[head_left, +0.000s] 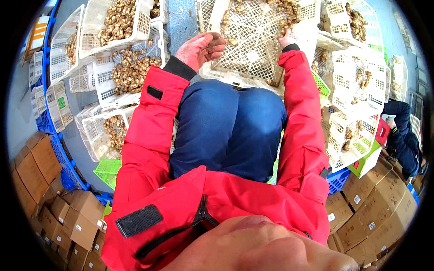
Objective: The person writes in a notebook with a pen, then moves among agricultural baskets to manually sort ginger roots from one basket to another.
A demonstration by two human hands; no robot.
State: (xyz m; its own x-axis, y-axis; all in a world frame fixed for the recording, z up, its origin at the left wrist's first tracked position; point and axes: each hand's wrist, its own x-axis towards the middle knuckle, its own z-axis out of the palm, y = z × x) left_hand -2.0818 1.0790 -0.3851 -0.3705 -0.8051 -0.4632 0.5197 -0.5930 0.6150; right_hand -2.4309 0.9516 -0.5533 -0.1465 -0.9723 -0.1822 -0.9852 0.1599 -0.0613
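In front of my knees a white plastic crate (pixel 249 53) with a lattice bottom tilts towards me. Brown, shiny, lumpy pieces (pixel 288 10), mushroom-like in look, lie along its far and right sides, with a few at its left. My left hand (pixel 201 49) hovers by the crate's left edge, palm turned inward, fingers loosely bent and nothing visible in it. At the right side of the crate my right hand (pixel 286 39) reaches in among the pieces. Its fingers are bent together there; their tips are partly hidden, so what they hold is unclear.
White crates of brown pieces (pixel 135 67) stand at my left; more white crates (pixel 357 81) with fewer pieces are stacked at my right. Cardboard boxes (pixel 377 203) fill both lower sides. A green crate (pixel 107 171) lies low left. Another person in dark clothes (pixel 402 135) is far right.
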